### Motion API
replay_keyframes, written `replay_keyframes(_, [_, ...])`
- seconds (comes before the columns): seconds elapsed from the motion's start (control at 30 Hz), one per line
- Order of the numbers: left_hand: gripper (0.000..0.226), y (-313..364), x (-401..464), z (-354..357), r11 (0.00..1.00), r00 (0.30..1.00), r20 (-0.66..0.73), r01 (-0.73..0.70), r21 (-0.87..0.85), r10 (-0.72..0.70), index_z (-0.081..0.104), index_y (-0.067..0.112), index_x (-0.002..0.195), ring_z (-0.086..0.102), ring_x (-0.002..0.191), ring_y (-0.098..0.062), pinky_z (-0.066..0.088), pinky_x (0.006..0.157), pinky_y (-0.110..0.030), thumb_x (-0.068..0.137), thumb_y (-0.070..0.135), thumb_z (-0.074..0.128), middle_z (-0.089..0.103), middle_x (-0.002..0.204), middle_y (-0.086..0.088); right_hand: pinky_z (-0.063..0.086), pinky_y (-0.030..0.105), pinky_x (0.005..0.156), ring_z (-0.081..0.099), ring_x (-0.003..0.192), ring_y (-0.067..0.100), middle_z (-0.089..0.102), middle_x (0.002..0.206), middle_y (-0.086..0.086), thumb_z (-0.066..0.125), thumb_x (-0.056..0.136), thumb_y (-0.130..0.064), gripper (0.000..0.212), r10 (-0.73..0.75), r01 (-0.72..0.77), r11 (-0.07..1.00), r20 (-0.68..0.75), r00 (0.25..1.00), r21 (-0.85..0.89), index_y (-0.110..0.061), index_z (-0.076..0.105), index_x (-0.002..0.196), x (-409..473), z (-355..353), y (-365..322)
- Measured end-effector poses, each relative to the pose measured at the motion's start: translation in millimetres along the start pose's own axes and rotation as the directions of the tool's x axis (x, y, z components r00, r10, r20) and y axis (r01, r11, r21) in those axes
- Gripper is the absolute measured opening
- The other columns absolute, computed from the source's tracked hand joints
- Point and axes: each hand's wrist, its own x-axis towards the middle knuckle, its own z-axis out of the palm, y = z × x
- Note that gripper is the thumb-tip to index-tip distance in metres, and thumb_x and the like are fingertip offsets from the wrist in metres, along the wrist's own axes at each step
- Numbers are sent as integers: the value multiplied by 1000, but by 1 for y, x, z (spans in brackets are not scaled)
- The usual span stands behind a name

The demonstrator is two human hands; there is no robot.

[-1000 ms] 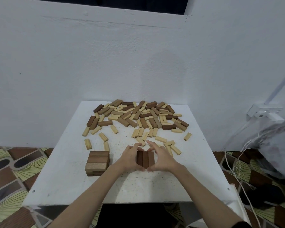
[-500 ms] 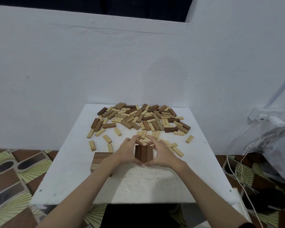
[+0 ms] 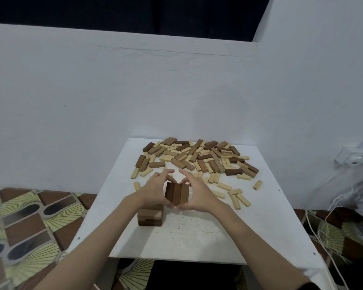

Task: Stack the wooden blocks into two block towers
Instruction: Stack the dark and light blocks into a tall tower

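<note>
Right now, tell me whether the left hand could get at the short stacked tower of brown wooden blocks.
Probably yes, once freed. The left hand hovers just above the short stacked tower of brown wooden blocks with nothing between, but with the right hand it grips three dark blocks.

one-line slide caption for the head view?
Both hands, left hand and right hand, hold a row of three dark blocks above the partial tower.

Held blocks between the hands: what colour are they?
Brown, darker at the left: three blocks side by side, head view.
</note>
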Motion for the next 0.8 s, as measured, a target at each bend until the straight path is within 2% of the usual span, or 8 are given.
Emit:
replay_keyframes(0.2, [105,-16,-16,-15,998,999,18,39,41,-39,22,18,143,30,129,-17,30,108,-34,61,20,87,52,127,4,41,39,96,37,118,18,48,127,-4,84,66,-29,107,-8,8,1000,25,1000,0,-36,17,148,6,19,-18])
replay_keyframes(0.5, [104,-34,-30,-23,993,995,24,96,73,-98,24,22,141,29,129,-20,35,106,-42,59,22,88,51,129,2,42,43,94,38,118,23,48,129,-1,84,62,-37,109,11,-9,999,53,999,-37,-39,14,147,14,46,-31])
replay_keyframes(0.67, [104,-43,-36,-27,987,994,23,107,119,-111,23,22,141,29,127,-19,33,105,-37,60,24,88,52,129,5,43,43,93,39,117,24,48,128,1,83,60,-40,110,22,-19,999,65,998,-43,-42,14,145,17,55,-37])
replay_keyframes(0.8, [103,-47,-39,-27,984,992,31,116,134,-122,22,20,142,28,129,-20,31,105,-36,61,24,87,50,131,4,42,44,95,38,117,23,50,127,-1,83,64,-39,108,5,-1,999,64,998,-54,-38,14,147,15,60,-40])
